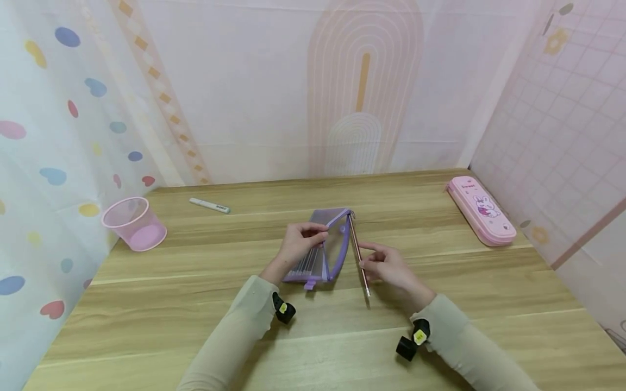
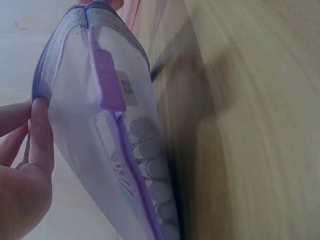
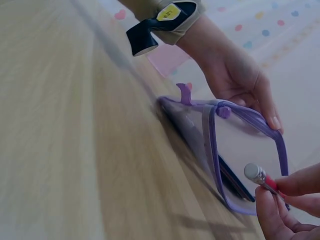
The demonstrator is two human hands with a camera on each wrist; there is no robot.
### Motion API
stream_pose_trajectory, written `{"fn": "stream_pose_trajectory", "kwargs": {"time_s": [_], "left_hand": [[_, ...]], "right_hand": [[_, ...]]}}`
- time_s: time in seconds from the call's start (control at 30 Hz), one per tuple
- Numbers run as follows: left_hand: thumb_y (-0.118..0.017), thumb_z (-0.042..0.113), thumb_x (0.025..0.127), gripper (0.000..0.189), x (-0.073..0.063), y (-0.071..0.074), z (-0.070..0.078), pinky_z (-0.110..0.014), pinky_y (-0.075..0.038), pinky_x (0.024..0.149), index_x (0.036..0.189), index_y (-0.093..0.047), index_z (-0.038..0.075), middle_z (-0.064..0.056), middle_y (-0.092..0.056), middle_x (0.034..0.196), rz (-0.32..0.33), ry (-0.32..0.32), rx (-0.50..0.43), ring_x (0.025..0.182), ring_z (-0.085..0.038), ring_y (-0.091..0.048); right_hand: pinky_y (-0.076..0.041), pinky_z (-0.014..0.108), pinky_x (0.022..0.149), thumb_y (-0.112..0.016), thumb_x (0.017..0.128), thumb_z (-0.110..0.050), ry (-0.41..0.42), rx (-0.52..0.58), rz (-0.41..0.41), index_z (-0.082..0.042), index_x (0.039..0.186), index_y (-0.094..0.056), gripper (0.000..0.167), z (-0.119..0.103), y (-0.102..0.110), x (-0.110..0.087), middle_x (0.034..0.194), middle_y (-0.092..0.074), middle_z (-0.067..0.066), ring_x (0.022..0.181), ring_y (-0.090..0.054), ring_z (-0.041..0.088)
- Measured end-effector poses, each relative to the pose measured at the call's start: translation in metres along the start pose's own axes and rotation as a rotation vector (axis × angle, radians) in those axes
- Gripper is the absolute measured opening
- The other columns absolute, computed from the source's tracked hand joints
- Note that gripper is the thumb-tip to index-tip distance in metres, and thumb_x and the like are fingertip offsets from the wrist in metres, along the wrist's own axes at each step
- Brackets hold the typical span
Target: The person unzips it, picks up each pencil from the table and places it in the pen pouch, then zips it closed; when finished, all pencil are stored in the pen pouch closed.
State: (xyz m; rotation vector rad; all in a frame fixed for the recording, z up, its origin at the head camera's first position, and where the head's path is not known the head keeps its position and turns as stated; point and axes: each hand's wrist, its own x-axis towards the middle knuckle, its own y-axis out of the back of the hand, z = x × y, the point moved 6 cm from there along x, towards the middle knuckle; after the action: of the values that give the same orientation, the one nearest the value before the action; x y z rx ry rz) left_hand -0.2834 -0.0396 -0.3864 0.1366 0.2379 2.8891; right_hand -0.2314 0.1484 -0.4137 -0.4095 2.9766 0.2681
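Note:
A see-through mesh pencil pouch [image 1: 337,247] with purple trim lies on the table, its zipped mouth spread apart. My left hand [image 1: 304,240] pinches the upper edge of that mouth. Several round-ended sticks [image 2: 161,192] show through the mesh in the left wrist view, and dark slim ones [image 3: 232,177] lie inside in the right wrist view. Between thumb and fingers my right hand [image 1: 388,266] holds a reddish pencil [image 1: 359,252] beside the mouth. Its white eraser end [image 3: 251,171] points toward me, while the far end overlaps the pouch's far corner in the head view.
A pink see-through bin [image 1: 142,233] stands at the table's left edge. A white marker [image 1: 209,205] lies at the back left. On the right is a pink pencil case [image 1: 481,212] with a bunny print. Patterned curtains [image 1: 244,92] close off the back and sides.

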Motion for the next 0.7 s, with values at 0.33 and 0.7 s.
{"fn": "stream_pose_trajectory", "kwargs": {"time_s": [0.33, 0.7], "left_hand": [[-0.060, 0.002, 0.081, 0.024, 0.002, -0.003, -0.001, -0.018, -0.053, 0.060, 0.102, -0.060, -0.012, -0.031, -0.060, 0.097, 0.009, -0.019, 0.002, 0.063, -0.003, -0.057], [-0.061, 0.004, 0.081, 0.024, 0.001, -0.007, 0.001, -0.018, -0.053, 0.062, 0.102, -0.061, -0.009, -0.025, -0.063, 0.095, 0.005, 0.001, 0.021, 0.065, -0.004, -0.058]], "right_hand": [[-0.055, 0.024, 0.063, -0.055, 0.081, 0.004, -0.086, 0.188, 0.064, -0.002, 0.128, -0.042, 0.049, -0.003, -0.022, 0.024, 0.086, -0.060, 0.011, 0.065, -0.060, 0.010], [-0.054, 0.022, 0.056, -0.056, 0.080, 0.006, -0.123, 0.211, 0.165, -0.001, 0.123, -0.046, 0.045, -0.005, -0.034, 0.037, 0.076, -0.056, 0.006, 0.059, -0.057, 0.011]]}}
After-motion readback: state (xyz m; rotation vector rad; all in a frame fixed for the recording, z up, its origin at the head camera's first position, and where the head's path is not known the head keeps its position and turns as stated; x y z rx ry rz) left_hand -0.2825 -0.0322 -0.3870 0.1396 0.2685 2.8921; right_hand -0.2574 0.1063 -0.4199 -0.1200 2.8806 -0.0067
